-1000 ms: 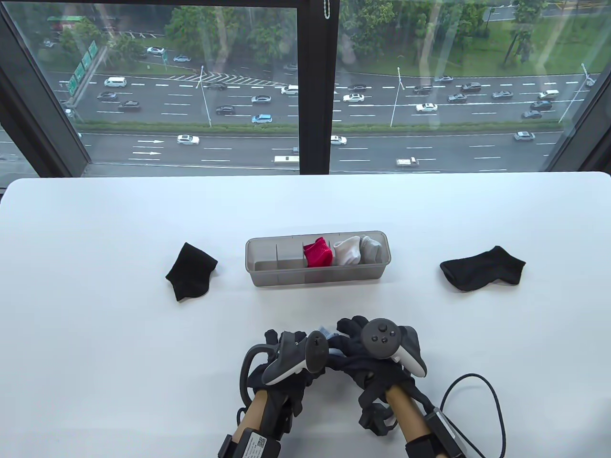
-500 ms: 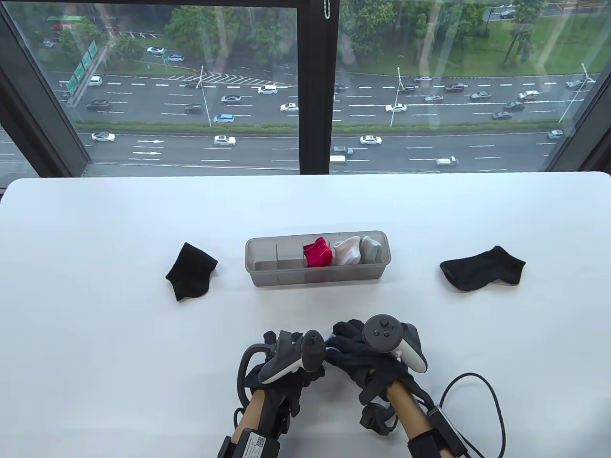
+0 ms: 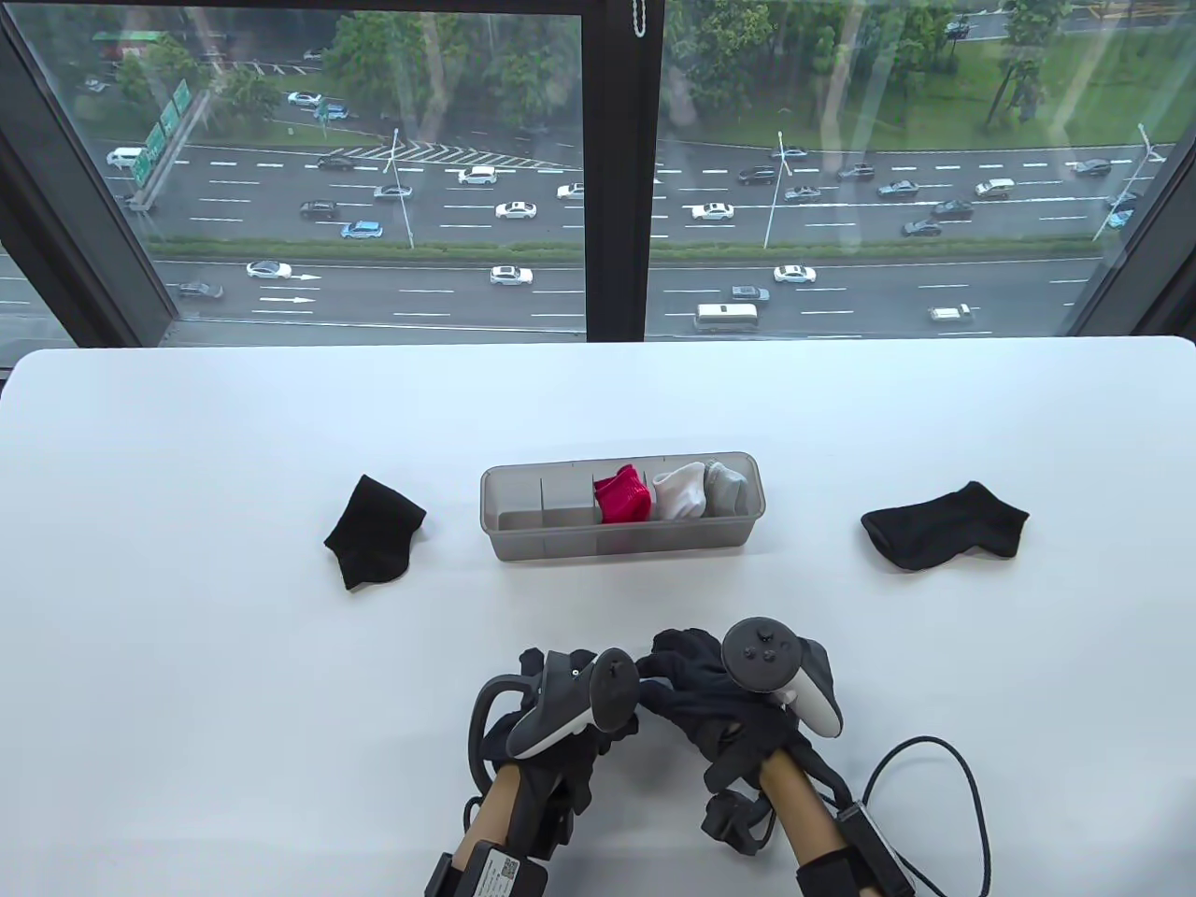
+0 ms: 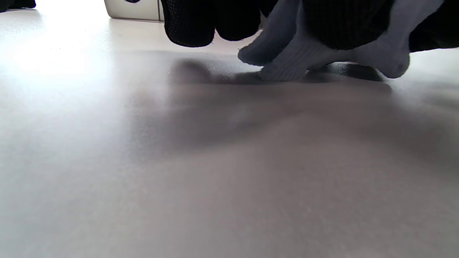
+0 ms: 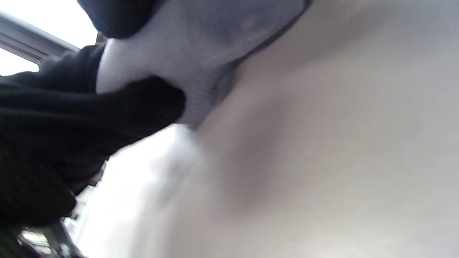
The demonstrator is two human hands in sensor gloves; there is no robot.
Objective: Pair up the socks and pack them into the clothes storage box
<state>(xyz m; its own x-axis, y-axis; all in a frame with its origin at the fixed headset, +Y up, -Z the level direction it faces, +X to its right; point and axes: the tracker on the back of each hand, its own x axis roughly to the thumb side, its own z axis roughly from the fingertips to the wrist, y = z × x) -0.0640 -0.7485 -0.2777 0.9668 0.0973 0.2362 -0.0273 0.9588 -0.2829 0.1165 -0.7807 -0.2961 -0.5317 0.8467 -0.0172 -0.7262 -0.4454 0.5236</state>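
At 6 o'clock on the tabletop (image 3: 187, 654), fingers (image 4: 190, 25) of the left hand (image 3: 561, 701) and of the right hand (image 3: 738, 701) curl together round a pale blue-white sock bundle (image 4: 297, 61), which just touches the surface in the left wrist view. In the table view the bundle is hidden between the gloves. A second ago a bit of pale fabric showed between the hands; now it's gone from that view, tucked in. Right hand's tracker has tilted slightly toward 3 o'clock; left barely moved. Judgement: the pair is being rolled or folded tight, nearly ready to pack.

Outward: the storage box (image 3: 621, 547) sits at centre, 12 o'clock from the hands, well apart. Red pair (image 3: 623, 497), white pair (image 3: 679, 493) and grey pair (image 3: 725, 484) fill its right compartments; the left compartments look free. Black sock (image 3: 374, 533) lies at 10 o'clock, another black sock (image 3: 944, 528) at 2 o'clock, both loose, unmoved from earlier, as is the box. Only traffic outside the window (image 3: 374, 187) shifted.

Left to do: drop this bundle into a free slot, then pair the black ones.
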